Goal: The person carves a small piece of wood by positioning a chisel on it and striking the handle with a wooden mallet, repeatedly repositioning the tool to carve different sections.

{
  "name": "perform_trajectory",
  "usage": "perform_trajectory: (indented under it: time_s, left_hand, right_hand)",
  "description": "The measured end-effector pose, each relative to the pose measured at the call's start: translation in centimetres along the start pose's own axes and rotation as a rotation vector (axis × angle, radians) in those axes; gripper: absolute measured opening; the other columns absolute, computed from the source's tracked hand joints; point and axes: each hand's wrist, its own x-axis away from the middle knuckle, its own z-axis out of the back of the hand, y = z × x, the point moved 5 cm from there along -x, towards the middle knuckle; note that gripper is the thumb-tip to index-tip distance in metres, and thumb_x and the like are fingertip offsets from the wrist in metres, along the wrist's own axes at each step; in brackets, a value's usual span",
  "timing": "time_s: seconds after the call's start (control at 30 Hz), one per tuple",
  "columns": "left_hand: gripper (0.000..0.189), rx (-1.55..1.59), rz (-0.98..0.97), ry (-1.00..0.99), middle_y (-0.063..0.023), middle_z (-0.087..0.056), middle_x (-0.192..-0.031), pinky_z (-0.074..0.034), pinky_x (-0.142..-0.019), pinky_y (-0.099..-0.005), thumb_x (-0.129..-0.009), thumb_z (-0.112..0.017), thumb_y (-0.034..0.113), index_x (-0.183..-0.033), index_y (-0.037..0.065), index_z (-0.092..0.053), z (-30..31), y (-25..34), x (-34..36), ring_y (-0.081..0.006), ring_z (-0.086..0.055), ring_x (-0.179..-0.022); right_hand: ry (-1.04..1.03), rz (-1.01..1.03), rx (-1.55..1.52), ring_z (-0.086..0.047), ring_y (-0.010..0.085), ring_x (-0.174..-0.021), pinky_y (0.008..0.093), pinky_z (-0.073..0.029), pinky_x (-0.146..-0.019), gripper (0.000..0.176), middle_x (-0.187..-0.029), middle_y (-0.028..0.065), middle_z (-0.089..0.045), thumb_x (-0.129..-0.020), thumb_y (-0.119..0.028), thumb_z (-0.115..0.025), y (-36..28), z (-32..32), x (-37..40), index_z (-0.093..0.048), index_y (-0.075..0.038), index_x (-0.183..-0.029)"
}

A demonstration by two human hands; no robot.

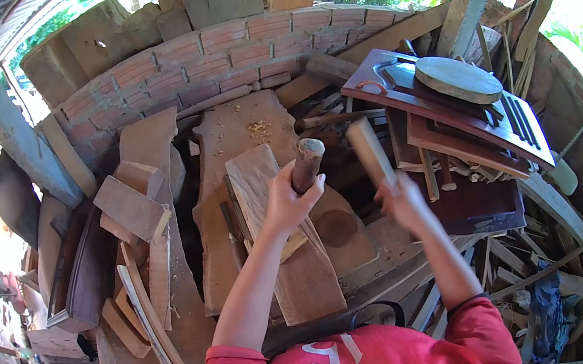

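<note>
While the left hand (285, 202) was closed around a round wooden handle (306, 163), holding it tilted over a thick plank (253, 180) that lay on a wide slab (238, 133) in the timber pile, the right hand (403, 202) gripped a squared wooden stick (369, 151), raised and blurred, just beside that handle. The handle's lower end was hidden by the fingers. Behind the pile stood a brick wall (226, 59), and to the right a round wooden disc (458, 79) rested on a dark carved panel (451, 130).
</note>
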Motion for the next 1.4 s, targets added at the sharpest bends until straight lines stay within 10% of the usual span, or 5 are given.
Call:
perform_trajectory:
  time_s: [0.67,0.87,1.03,1.27,1.4]
  left_hand:
    - [0.020,-0.005,0.011,-0.025,0.0022,-0.045,-0.064,-0.037,-0.057,-0.0243,-0.071,-0.065,0.015,-0.081,0.002,-0.053,-0.6,-0.6,0.3,-0.0062,-0.040,-0.063]
    - [0.021,0.009,0.058,-0.019,0.0016,-0.046,-0.064,-0.036,-0.057,-0.0236,-0.071,-0.065,0.016,-0.080,0.002,-0.053,0.2,-0.9,0.0,-0.0064,-0.040,-0.063]
    - [0.018,0.002,-0.046,-0.019,0.0060,-0.042,-0.063,-0.031,-0.052,-0.0214,-0.073,-0.065,0.014,-0.072,0.006,-0.048,-0.4,0.0,0.1,-0.0034,-0.037,-0.059]
    - [0.020,-0.018,-0.081,-0.119,-0.0013,-0.043,-0.059,-0.035,-0.052,-0.0257,-0.070,-0.065,0.014,-0.075,0.001,-0.052,-2.2,-1.0,0.2,-0.0079,-0.038,-0.058]
    - [0.019,0.005,-0.081,-0.106,-0.0015,-0.041,-0.058,-0.034,-0.052,-0.0261,-0.069,-0.065,0.013,-0.074,0.001,-0.051,-2.3,-0.4,0.5,-0.0081,-0.037,-0.057]
  right_hand:
    - [0.381,0.793,-0.659,-0.053,0.0226,-0.061,0.0353,-0.045,-0.063,0.044,-0.068,0.0096,-0.054,-0.087,-0.046,-0.045,-14.8,8.7,0.2,-0.049,-0.003,-0.082]
    - [-0.082,0.681,0.729,-0.058,0.0338,-0.074,0.0407,-0.045,-0.063,0.041,-0.079,0.0187,-0.057,-0.083,-0.038,-0.053,-17.1,6.5,1.2,-0.048,-0.001,-0.101]
    - [0.492,0.604,-0.805,-0.048,0.0124,-0.062,0.0282,-0.042,-0.059,0.041,-0.071,0.0036,-0.050,-0.088,-0.044,-0.041,-16.5,10.2,0.1,-0.051,-0.005,-0.096]
    - [-0.239,0.625,0.629,-0.059,0.0327,-0.074,0.0393,-0.045,-0.066,0.045,-0.082,0.0192,-0.059,-0.083,-0.032,-0.055,-17.1,5.9,1.5,-0.044,0.003,-0.109]
    - [0.183,0.628,-0.677,-0.047,0.0106,-0.055,0.0247,-0.039,-0.049,0.027,-0.071,0.0004,-0.049,-0.087,-0.031,-0.049,-16.9,9.9,-0.2,-0.047,-0.005,-0.094]
